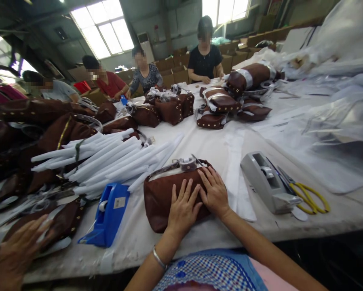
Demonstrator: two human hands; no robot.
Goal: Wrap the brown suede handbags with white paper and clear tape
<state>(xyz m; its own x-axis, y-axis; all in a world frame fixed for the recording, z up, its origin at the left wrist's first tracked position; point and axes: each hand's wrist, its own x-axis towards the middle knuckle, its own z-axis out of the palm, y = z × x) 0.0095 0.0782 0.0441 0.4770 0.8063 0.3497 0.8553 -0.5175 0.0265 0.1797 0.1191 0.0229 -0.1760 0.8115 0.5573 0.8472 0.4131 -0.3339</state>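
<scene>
A brown handbag (157, 198) lies on the white-covered table right in front of me, its wrapped strap and buckle (188, 163) along the top edge. My left hand (183, 208) rests flat on the bag's front face with fingers spread. Flat on the bag's upper right part is my right hand (213, 190), its fingers stretched out and touching the left hand's fingertips. Neither hand grips anything. Left of the bag stands a blue tape dispenser (110, 214); on the right are a grey tape dispenser (268, 182) and yellow-handled scissors (310, 198).
White paper rolls (108, 161) lie in a pile behind the blue dispenser. More brown bags (171, 109) stand further back, with others stacked (220, 103) beside them. A co-worker's hand (24, 246) rests on a bag at lower left. Several people stand across the table. Plastic sheeting (336, 133) covers the right.
</scene>
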